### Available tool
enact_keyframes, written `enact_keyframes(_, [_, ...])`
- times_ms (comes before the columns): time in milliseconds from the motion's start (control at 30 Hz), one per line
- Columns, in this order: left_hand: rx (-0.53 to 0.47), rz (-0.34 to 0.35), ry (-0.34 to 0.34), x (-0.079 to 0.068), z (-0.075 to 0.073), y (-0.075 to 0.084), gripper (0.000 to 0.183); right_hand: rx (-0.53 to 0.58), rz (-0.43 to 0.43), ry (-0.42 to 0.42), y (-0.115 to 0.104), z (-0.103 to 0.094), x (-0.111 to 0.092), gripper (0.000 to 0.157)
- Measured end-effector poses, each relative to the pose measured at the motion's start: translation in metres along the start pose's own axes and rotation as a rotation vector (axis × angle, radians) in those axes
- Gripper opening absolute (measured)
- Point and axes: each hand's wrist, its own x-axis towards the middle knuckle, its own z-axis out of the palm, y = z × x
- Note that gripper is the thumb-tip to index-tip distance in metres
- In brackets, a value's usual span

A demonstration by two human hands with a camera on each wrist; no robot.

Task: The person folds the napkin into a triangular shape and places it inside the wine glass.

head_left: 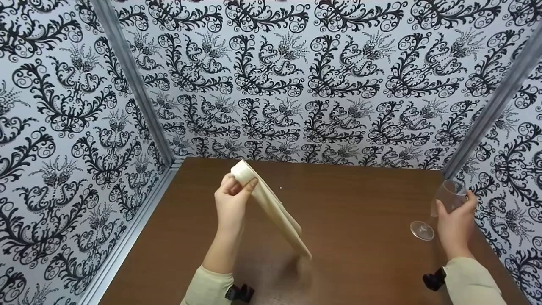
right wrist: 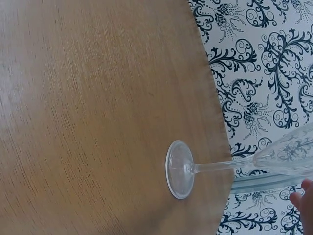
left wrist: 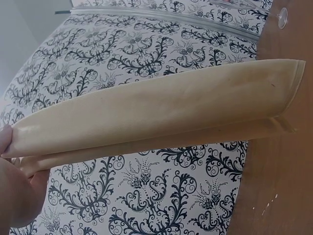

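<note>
My left hand point(head_left: 230, 203) pinches one end of a folded, cream-coloured sheet point(head_left: 277, 214), smooth like vinyl or leather, between thumb and fingers. The sheet slants down to the right, its lower end close over the brown table. In the left wrist view the folded sheet point(left wrist: 156, 105) stretches away from the fingers, its two layers slightly apart. At the right, my right hand point(head_left: 457, 226) grips the bowl of a clear stemmed glass point(head_left: 449, 192). The right wrist view shows the glass's round foot point(right wrist: 180, 170) and thin stem, with fingertips beside the bowl.
A brown wooden table point(head_left: 360, 199) lies under both hands. Walls with black-and-white scroll-patterned paper point(head_left: 271, 84) enclose it at the back and sides, with grey metal posts point(head_left: 131, 80) in the corners. Small white specks point(left wrist: 266, 208) lie on the tabletop.
</note>
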Motion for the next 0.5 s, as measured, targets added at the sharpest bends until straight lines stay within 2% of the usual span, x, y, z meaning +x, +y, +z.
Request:
enact_keyframes(200, [0.029, 0.030, -0.006, 0.004, 0.000, -0.003, 0.011, 0.013, -0.007, -0.007, 0.003, 0.000, 0.001, 0.077])
enact_keyframes(500, [0.082, 0.062, -0.009, 0.012, 0.001, -0.007, 0.012, 0.063, 0.044, -0.058, -0.004, -0.001, -0.006, 0.079])
